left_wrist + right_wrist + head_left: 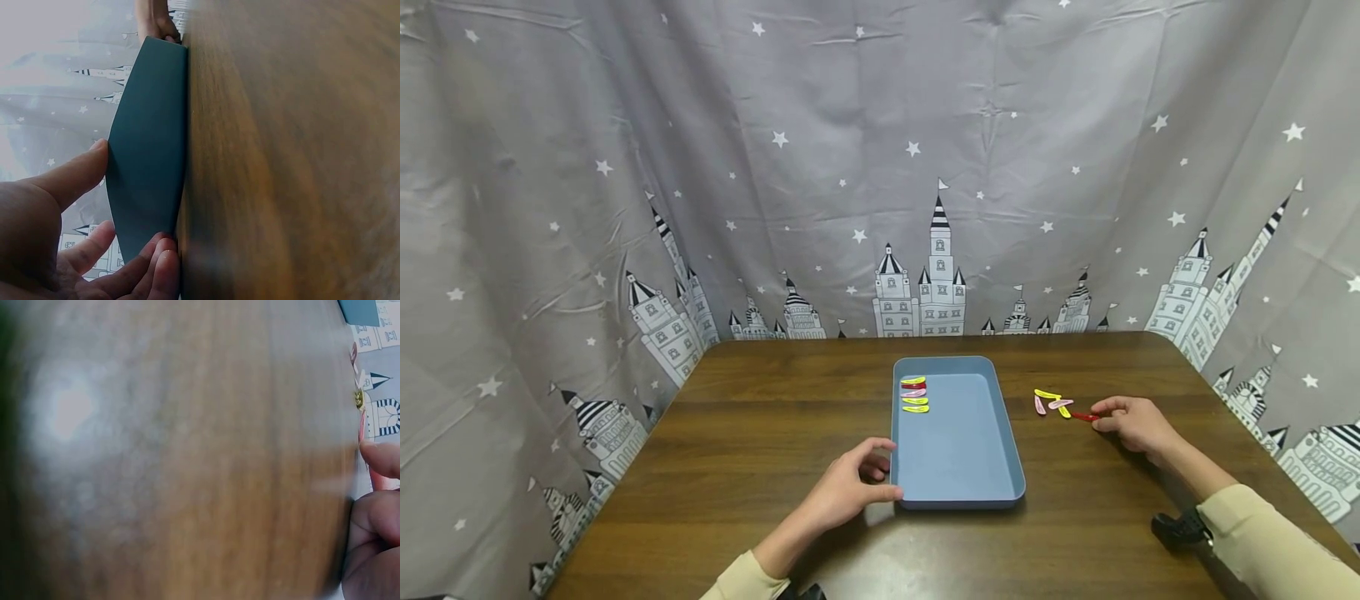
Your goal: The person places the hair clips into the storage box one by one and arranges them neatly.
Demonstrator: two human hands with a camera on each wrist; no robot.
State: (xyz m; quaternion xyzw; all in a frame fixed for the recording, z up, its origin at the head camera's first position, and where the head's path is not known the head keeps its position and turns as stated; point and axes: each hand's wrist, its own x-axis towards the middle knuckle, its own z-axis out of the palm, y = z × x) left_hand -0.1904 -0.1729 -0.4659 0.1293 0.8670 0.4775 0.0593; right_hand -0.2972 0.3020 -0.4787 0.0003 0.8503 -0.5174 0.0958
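Observation:
A blue-grey tray [958, 442] lies on the wooden table, with a column of snap hair clips along its upper left side: yellow clips [915, 409], a red clip [913, 386] and a pink clip [913, 393]. My left hand [857, 483] rests against the tray's left wall; its thumb touches the rim [107, 181] and other fingertips press the outer side. Right of the tray, my right hand [1131, 425] pinches a red hair clip [1084, 417] between thumb and fingers, close to the tabletop. Beside it lie loose yellow clips [1047, 394] and pink clips [1040, 405].
The dark wooden table [760, 417] extends on both sides of the tray. A grey curtain [820, 167] printed with castles and stars hangs behind and beside it. A black strap device [1180, 528] sits at my right wrist.

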